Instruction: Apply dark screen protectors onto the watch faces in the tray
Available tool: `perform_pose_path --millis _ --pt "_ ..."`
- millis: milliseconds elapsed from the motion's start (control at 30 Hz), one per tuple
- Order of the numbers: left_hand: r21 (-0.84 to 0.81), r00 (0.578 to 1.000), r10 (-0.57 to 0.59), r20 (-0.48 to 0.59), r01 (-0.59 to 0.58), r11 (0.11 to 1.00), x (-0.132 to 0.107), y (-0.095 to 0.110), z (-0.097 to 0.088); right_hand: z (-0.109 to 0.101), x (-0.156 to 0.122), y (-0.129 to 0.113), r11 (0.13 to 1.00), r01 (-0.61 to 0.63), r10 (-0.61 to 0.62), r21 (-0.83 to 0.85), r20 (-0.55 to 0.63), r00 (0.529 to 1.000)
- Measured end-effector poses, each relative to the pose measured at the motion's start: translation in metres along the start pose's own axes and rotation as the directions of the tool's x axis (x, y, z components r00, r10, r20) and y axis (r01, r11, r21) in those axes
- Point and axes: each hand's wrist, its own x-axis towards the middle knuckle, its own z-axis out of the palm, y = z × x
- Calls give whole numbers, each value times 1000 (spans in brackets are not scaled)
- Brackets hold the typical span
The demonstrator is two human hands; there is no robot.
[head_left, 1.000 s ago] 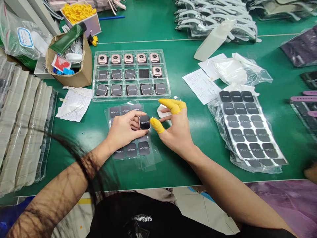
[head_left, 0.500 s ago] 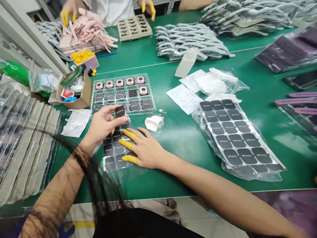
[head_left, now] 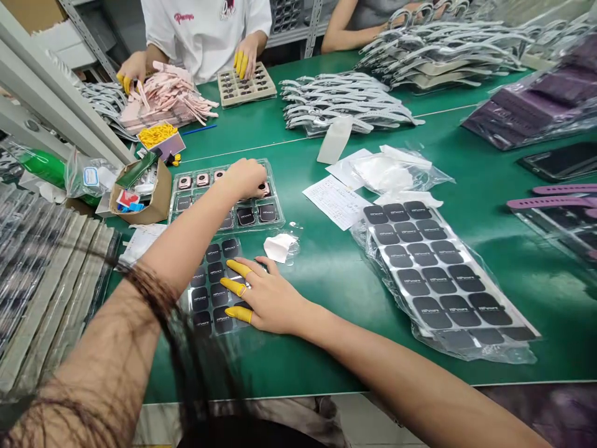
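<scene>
"HiFuture" repeats across the left sheet (head_left: 216,272) and right sheet (head_left: 439,280), and on front-row pieces (head_left: 267,213) in the tray (head_left: 281,211). The shirt (head_left: 200,46) reads "Love" beside an unclear pink word; the slip (head_left: 336,202) is written too small to read.

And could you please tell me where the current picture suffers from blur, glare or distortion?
In the head view, dark hair shows blurred across the lower left; in the head view, clear plastic at right catches bright highlights; also in the head view, the right forearm looks stretched toward the bottom edge, while the right hand appears fairly sharp.
</scene>
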Motion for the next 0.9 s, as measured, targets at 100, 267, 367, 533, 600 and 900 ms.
perform_pose_path --millis 100,267,367,533,600,900 --pt "53 997 -7 73 3 999 -10 17 -9 -3 -1 4 993 -61 78 105 -165 983" --pt "-536 954 -248 -168 122 835 -135 58 -17 -15 -3 22 935 -160 328 317 -594 735" --pt "-860 938 -310 153 281 425 -211 74 -12 -19 -4 27 934 -64 235 353 -466 853" --pt "-876 861 -198 469 482 20 -250 77 -6 -19 0 12 885 -40 205 463 -312 928" --pt "-884 869 -171 464 466 -30 -249 74 -5 -23 -1 12 826 -80 287 558 -294 912" --pt "-978 837 -530 138 200 61 -244 53 20 -39 -28 83 674 -739 635 16 -525 567"
